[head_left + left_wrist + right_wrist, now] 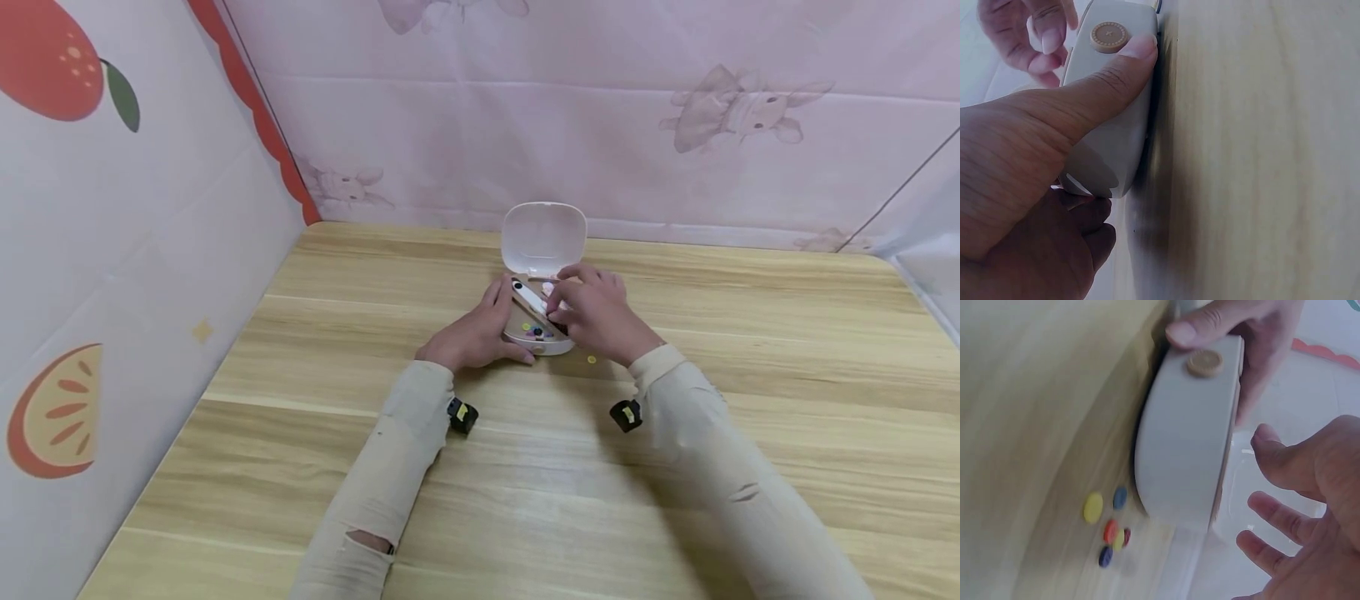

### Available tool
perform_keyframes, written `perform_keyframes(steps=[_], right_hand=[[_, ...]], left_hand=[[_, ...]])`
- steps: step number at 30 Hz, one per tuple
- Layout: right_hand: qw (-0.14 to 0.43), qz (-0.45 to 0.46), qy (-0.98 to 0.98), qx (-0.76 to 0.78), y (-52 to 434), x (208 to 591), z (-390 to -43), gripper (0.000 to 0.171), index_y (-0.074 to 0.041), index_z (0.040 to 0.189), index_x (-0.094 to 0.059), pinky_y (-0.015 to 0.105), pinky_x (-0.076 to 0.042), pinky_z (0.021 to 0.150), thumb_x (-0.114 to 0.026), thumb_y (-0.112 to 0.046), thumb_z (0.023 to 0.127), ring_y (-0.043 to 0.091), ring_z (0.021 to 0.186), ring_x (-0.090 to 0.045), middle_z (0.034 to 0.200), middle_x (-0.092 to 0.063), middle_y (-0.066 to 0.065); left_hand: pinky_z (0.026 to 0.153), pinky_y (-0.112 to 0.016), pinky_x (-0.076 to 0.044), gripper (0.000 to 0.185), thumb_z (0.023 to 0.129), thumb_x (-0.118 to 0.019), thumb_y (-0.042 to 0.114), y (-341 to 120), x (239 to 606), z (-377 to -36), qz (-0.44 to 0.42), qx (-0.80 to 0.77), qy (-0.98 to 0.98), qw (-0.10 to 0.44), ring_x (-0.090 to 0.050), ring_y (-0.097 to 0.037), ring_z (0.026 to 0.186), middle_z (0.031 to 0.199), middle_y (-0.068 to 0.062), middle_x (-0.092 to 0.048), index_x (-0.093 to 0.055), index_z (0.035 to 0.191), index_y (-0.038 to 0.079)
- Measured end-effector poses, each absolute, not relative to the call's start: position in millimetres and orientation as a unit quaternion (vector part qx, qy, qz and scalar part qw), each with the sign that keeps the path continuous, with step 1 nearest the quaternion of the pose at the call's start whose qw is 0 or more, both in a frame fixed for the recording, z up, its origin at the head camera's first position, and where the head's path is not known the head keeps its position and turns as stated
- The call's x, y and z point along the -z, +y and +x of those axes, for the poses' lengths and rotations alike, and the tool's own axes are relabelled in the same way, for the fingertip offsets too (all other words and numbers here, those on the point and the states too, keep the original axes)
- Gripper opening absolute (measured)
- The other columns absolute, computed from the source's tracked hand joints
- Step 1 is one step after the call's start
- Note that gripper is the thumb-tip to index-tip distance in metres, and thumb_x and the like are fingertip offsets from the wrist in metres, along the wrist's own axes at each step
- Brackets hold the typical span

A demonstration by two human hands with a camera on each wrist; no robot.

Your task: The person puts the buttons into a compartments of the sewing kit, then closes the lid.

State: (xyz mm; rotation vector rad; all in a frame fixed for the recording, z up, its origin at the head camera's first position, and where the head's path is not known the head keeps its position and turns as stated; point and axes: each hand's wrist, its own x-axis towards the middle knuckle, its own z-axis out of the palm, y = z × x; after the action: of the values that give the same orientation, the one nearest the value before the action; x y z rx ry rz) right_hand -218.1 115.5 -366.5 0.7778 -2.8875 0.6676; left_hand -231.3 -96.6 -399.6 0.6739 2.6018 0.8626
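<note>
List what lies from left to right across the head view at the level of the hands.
Left hand → small white plastic case with its lid open → right hand, with a tiny yellow disc on the wooden table below it.

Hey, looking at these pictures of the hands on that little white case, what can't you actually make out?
- Case contents: head view, too small, partly covered by the right hand.
- Right hand's hold: head view too small; right wrist view shows nothing held.
- Left hand fingers: left wrist view, hidden behind the case.
</note>
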Motion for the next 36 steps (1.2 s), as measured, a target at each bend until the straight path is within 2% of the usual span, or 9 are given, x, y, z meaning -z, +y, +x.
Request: perform_keyframes(steps=[10,15,23,27,36], right_hand=[[0.039,0.205,-0.952,-0.224,143.6,367.0,-219.3,0.006,-0.005,0.094,-0.073,0.063,-0.020,0.106,-0.074,-0.003,0.089,0.046,0.133,-0.037,0.142,-0.049,0.026],[0.009,0.170,-0.964,-0.207,155.9,370.5,-219.4,0.006,-0.004,0.095,-0.073,0.065,-0.020,0.104,-0.072,-0.006,0.090,0.049,0.130,-0.035,0.141,-0.048,0.026],[-0.081,0.138,-0.971,-0.180,165.0,376.1,-220.3,0.015,-0.007,0.099,-0.076,0.067,-0.021,0.099,-0.066,-0.004,0.088,0.052,0.127,-0.033,0.141,-0.048,0.024],[-0.093,0.133,-0.971,-0.178,166.7,378.0,-219.9,0.018,-0.009,0.097,-0.077,0.070,-0.017,0.101,-0.065,-0.002,0.086,0.052,0.124,-0.035,0.138,-0.049,0.022],[-0.105,0.127,-0.969,-0.186,168.8,381.3,-219.0,0.008,-0.011,0.093,-0.076,0.075,-0.010,0.104,-0.071,-0.008,0.088,0.052,0.121,-0.037,0.134,-0.050,0.021]], left_hand=[[0.122,-0.034,-0.014,0.128,0.086,-0.081,0.040,-95.5,400.8,-230.5,0.236,-0.309,0.908,0.156,0.005,-0.020,0.154,0.168,-0.014,0.016,0.019,0.158,0.005],[0.122,-0.034,-0.014,0.128,0.086,-0.081,0.040,-95.6,401.0,-230.1,0.232,-0.310,0.908,0.159,0.005,-0.020,0.154,0.168,-0.013,0.017,0.020,0.159,0.006],[0.122,-0.035,-0.015,0.127,0.086,-0.081,0.040,-95.8,399.3,-229.0,0.230,-0.309,0.909,0.160,0.004,-0.021,0.154,0.168,-0.013,0.018,0.018,0.159,0.005],[0.123,-0.035,-0.015,0.127,0.086,-0.081,0.039,-96.5,398.6,-228.2,0.231,-0.311,0.908,0.160,0.005,-0.021,0.154,0.168,-0.013,0.017,0.018,0.159,0.005],[0.123,-0.034,-0.015,0.126,0.087,-0.080,0.039,-97.5,398.4,-227.3,0.235,-0.309,0.908,0.158,0.005,-0.020,0.154,0.168,-0.013,0.017,0.018,0.159,0.005]])
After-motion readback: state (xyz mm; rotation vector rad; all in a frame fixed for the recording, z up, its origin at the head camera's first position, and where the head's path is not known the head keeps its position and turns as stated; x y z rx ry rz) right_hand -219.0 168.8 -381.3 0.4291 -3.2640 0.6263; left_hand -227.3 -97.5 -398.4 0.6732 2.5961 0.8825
